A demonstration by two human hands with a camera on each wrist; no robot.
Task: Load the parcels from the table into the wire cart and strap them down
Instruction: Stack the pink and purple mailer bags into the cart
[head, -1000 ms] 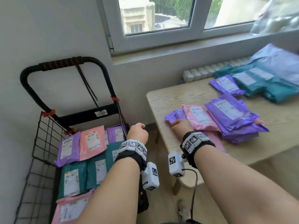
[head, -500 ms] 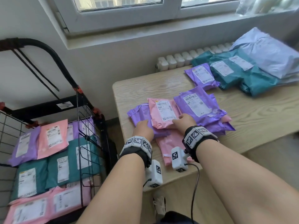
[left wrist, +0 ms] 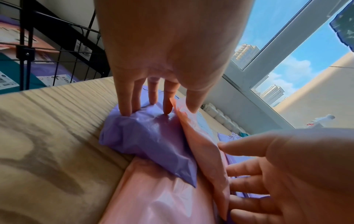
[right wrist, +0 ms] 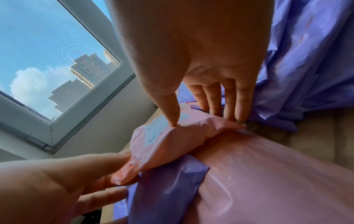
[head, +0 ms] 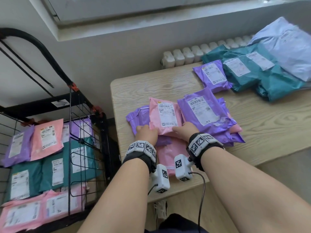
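Down on the table [head: 168, 84], the left hand [head: 146, 134] has straight fingers [left wrist: 126, 97] pressing a crumpled purple parcel [head: 138, 117] at the near left corner of a pink parcel [head: 164, 117], its thumb over the pink edge. The right hand [head: 184, 130] pinches the pink parcel's near right corner: thumb [right wrist: 170, 109] on top, fingers tucked beneath. That pink parcel lies flat with its long axis running away from the person, label up and its print reading upright from the person's side. It sits atop the purple parcel and a second pink one [head: 168, 153] that reaches the table's near edge. Just to the right lies a purple stack [head: 205, 115], tilted slightly, long axis also running away. Farther back are another purple parcel [head: 212, 74], teal parcels [head: 252, 73] and a pale one [head: 286, 47]. Left of the table stands the wire cart [head: 79, 148], holding purple, pink and teal parcels [head: 50, 170] laid flat.
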